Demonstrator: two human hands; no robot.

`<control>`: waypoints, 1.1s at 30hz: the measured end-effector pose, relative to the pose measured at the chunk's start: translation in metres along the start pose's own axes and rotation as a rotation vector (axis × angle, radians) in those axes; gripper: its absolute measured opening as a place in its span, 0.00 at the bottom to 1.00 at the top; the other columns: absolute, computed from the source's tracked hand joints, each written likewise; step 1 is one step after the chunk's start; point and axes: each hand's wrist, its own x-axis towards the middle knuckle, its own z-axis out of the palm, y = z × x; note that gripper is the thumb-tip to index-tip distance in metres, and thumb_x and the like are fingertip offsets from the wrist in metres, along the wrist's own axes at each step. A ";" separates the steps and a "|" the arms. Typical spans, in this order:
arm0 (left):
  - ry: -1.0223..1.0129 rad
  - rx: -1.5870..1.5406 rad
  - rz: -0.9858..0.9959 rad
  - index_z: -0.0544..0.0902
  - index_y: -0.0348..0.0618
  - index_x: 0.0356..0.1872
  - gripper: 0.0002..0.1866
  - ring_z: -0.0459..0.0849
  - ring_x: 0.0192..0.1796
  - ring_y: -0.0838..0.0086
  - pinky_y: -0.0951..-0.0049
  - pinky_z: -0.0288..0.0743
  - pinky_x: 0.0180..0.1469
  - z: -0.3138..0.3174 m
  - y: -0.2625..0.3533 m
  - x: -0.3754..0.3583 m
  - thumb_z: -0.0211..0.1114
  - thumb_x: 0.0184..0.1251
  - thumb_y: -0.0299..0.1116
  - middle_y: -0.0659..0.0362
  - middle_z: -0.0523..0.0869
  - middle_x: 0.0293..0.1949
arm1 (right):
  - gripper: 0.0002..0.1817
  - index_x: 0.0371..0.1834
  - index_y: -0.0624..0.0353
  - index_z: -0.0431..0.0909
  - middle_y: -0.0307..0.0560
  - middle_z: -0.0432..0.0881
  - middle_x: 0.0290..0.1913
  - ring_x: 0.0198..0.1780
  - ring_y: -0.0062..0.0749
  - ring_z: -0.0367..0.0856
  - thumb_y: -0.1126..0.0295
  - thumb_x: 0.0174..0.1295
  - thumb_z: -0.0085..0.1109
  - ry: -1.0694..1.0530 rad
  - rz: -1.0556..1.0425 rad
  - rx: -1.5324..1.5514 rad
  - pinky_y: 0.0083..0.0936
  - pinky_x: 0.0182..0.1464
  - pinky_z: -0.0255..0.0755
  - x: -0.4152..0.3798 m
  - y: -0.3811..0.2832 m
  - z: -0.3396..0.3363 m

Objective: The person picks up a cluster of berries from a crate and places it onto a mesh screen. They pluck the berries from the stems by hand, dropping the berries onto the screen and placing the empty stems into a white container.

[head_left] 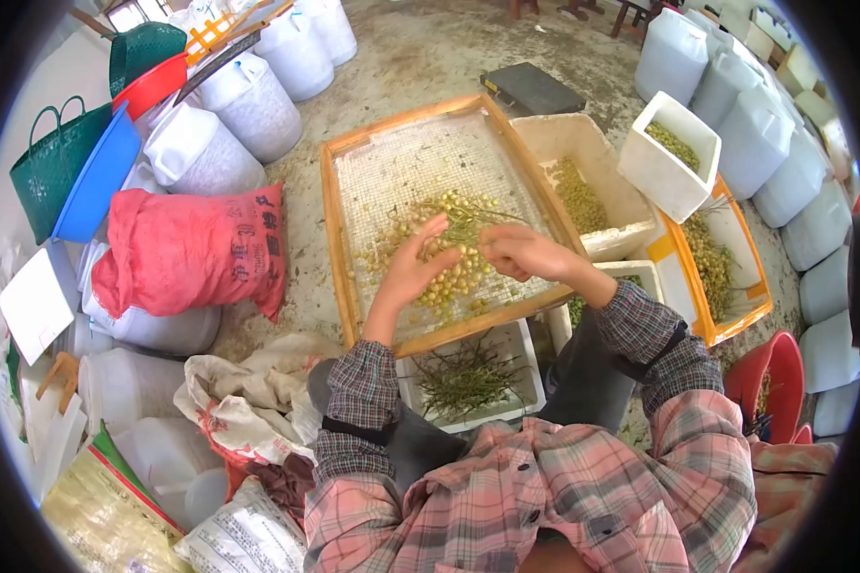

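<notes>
A wooden-framed mesh screen (406, 158) lies in front of me, with a heap of small round yellow-green fruits (449, 286) on it. My right hand (527, 252) is closed, its fingers pinched at the stem end of a thin green fruit sprig (463, 222); the exact grip is partly hidden. My left hand (414, 271) hovers at the heap's left side, thumb and fingers apart, and seems to hold nothing. Below the screen's near edge, a white foam box (535, 382) contains bare dark green stems (468, 377).
Foam boxes (631, 244) with fruit stand to the right, beside an orange-rimmed crate (743, 310). At left lie a red woven sack (196, 248) and white barrels (248, 105). A black flat scale-like platform (532, 88) rests beyond the screen. Grey-white jugs (755, 138) line the right.
</notes>
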 end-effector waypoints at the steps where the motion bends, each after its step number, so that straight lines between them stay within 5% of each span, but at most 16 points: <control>1: -0.065 -0.072 -0.047 0.72 0.45 0.64 0.30 0.75 0.62 0.61 0.60 0.71 0.64 -0.004 0.000 -0.002 0.64 0.66 0.49 0.53 0.80 0.56 | 0.11 0.26 0.53 0.65 0.29 0.58 0.16 0.15 0.14 0.50 0.67 0.67 0.46 -0.028 -0.003 0.036 0.19 0.15 0.43 -0.002 0.001 -0.002; 3: -0.123 -0.328 0.014 0.81 0.40 0.53 0.18 0.84 0.50 0.68 0.68 0.82 0.51 0.000 -0.006 -0.006 0.57 0.73 0.43 0.57 0.85 0.46 | 0.12 0.24 0.53 0.63 0.29 0.56 0.15 0.14 0.14 0.48 0.67 0.68 0.45 -0.093 -0.005 0.110 0.19 0.15 0.41 -0.003 0.004 -0.007; 9: -0.293 -0.434 -0.246 0.81 0.33 0.48 0.18 0.85 0.40 0.74 0.74 0.84 0.41 -0.010 -0.003 -0.024 0.58 0.72 0.41 0.55 0.84 0.40 | 0.14 0.21 0.51 0.60 0.28 0.53 0.14 0.13 0.14 0.46 0.69 0.67 0.44 -0.036 -0.014 0.235 0.20 0.14 0.38 -0.006 0.004 -0.005; 18: -0.577 -0.415 -0.346 0.83 0.35 0.51 0.18 0.75 0.25 0.83 0.80 0.68 0.23 -0.048 -0.006 -0.024 0.63 0.69 0.39 0.66 0.77 0.27 | 0.12 0.20 0.55 0.63 0.31 0.55 0.15 0.14 0.15 0.48 0.70 0.61 0.45 -0.058 0.089 0.115 0.20 0.14 0.41 -0.015 0.022 -0.001; 21: -0.636 0.178 -0.362 0.83 0.38 0.52 0.16 0.73 0.22 0.83 0.80 0.69 0.22 -0.054 0.010 -0.024 0.60 0.71 0.38 0.68 0.75 0.24 | 0.10 0.21 0.57 0.66 0.32 0.57 0.15 0.14 0.17 0.52 0.70 0.62 0.46 -0.055 0.074 0.007 0.20 0.15 0.46 -0.022 0.029 0.004; 24: -0.602 0.176 -0.469 0.81 0.40 0.55 0.16 0.72 0.24 0.85 0.80 0.70 0.23 -0.086 -0.008 -0.029 0.58 0.73 0.36 0.68 0.76 0.27 | 0.10 0.23 0.58 0.68 0.33 0.60 0.16 0.15 0.16 0.55 0.69 0.61 0.47 0.067 0.085 -0.125 0.19 0.16 0.49 -0.039 0.029 -0.016; 25: -0.487 0.066 -0.475 0.80 0.40 0.55 0.16 0.73 0.26 0.85 0.79 0.72 0.25 -0.092 -0.012 -0.027 0.57 0.74 0.37 0.67 0.76 0.28 | 0.10 0.26 0.59 0.72 0.37 0.65 0.16 0.17 0.22 0.62 0.67 0.62 0.47 0.028 0.060 -0.256 0.25 0.20 0.59 -0.043 0.034 -0.018; 28: -0.215 -0.237 -0.517 0.79 0.39 0.55 0.17 0.78 0.34 0.82 0.76 0.78 0.32 -0.096 -0.027 -0.030 0.53 0.75 0.39 0.63 0.78 0.35 | 0.11 0.29 0.61 0.74 0.46 0.73 0.21 0.25 0.33 0.73 0.65 0.61 0.48 -0.106 -0.322 -0.597 0.33 0.29 0.68 -0.047 0.087 0.008; 30: -0.137 -0.394 -0.557 0.77 0.39 0.55 0.18 0.80 0.42 0.77 0.74 0.82 0.39 -0.093 -0.033 -0.029 0.50 0.76 0.40 0.59 0.79 0.43 | 0.13 0.32 0.61 0.75 0.55 0.79 0.32 0.36 0.46 0.79 0.61 0.62 0.51 -0.240 -0.029 -0.682 0.41 0.40 0.71 -0.055 0.097 0.037; 33: -0.119 -0.335 -0.509 0.76 0.41 0.58 0.18 0.81 0.46 0.69 0.65 0.82 0.47 -0.083 -0.033 -0.030 0.50 0.76 0.40 0.56 0.81 0.46 | 0.15 0.35 0.61 0.76 0.56 0.81 0.37 0.41 0.50 0.80 0.58 0.61 0.55 -0.298 0.092 -0.859 0.42 0.42 0.72 -0.053 0.135 0.062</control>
